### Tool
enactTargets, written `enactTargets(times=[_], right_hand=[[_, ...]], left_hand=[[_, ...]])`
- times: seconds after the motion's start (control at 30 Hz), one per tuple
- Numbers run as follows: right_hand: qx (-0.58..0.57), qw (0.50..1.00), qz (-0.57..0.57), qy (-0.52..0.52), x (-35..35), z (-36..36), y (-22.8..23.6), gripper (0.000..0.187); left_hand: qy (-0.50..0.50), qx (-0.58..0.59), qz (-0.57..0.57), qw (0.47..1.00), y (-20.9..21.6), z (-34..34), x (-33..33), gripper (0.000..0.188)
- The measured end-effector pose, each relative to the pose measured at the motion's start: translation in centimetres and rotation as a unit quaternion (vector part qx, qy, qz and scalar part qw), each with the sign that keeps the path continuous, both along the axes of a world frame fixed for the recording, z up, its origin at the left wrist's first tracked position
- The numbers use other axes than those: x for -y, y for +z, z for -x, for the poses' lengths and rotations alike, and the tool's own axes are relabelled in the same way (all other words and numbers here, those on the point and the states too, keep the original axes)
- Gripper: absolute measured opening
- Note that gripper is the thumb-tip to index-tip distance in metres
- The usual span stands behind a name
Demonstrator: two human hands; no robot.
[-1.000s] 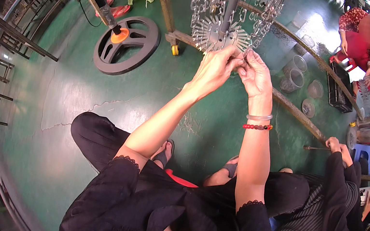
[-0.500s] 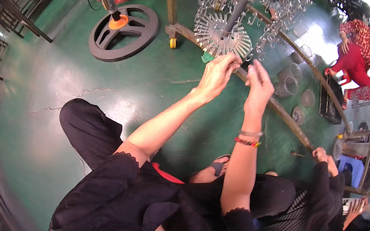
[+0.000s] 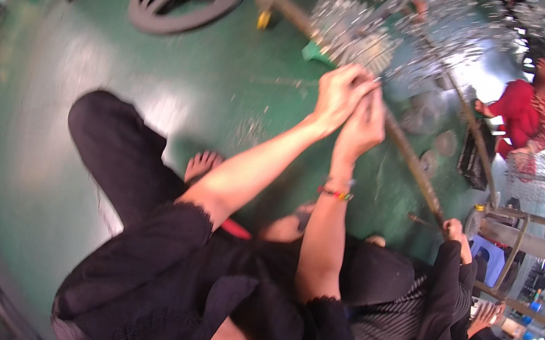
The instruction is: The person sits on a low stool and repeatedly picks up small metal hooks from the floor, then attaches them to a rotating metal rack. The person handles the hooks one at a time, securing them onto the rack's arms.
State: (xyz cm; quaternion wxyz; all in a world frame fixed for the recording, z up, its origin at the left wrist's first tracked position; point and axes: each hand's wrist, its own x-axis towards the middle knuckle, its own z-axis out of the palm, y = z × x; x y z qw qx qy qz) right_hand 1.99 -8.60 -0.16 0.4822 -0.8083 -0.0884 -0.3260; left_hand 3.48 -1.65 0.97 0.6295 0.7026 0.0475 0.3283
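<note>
My left hand [image 3: 339, 98] and my right hand [image 3: 363, 129] meet in front of me, with their fingertips pinched together. Something small and shiny seems to be between them, too small and blurred to name. Just beyond my fingers is a pale, round finned metal disc [image 3: 373, 53], smeared by motion. Around and above it hang many shiny metal hooks [image 3: 358, 4], also blurred. A rusty metal bar [image 3: 413, 159] of the frame runs slantwise behind my right hand. A green piece [image 3: 316, 53] sits by the disc, left of my fingertips.
A grey spoked wheel base [image 3: 159, 26] with an orange collar stands on the green floor [image 3: 30, 108] at far left. A black crate [image 3: 474, 160] lies beyond the bar. Beside me at right, another person's hands [image 3: 454, 231] are by the bar. A person in red [image 3: 544, 118] sits farther off.
My hands have come together; they were slightly apart before. The hanging hooks and disc are now blurred. The view has shifted, and my left foot has come into sight.
</note>
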Motion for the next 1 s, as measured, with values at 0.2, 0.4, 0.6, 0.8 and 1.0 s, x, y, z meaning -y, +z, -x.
enactTargets(times=[0.2, 0.4, 0.6, 0.8, 1.0], right_hand=[[-0.043, 0.983, -0.169, 0.063, 1.9, -0.8, -2.4, 0.027], [-0.033, 0.996, -0.074, -0.032, 1.0, -1.7, -0.6, 0.016], [0.018, 0.999, -0.032, -0.024, 1.3, -3.9, -1.1, 0.013], [0.08, 0.995, 0.017, -0.062, 1.6, -4.6, -1.8, 0.015], [0.107, 0.992, 0.034, -0.063, 0.5, -5.9, -1.9, 0.014]], left_hand=[[0.0, 0.088, 0.048, 0.995, 0.1, 1.5, 1.7, 0.011], [0.028, 0.082, 0.056, 0.995, -1.5, 0.6, 2.4, 0.011], [0.054, 0.119, -0.038, 0.991, -2.5, 1.2, -0.9, 0.015], [0.034, -0.325, -0.086, 0.941, -13.5, 3.8, -14.2, 0.023], [-0.048, -0.472, -0.199, 0.857, -22.5, 8.2, -15.1, 0.015]])
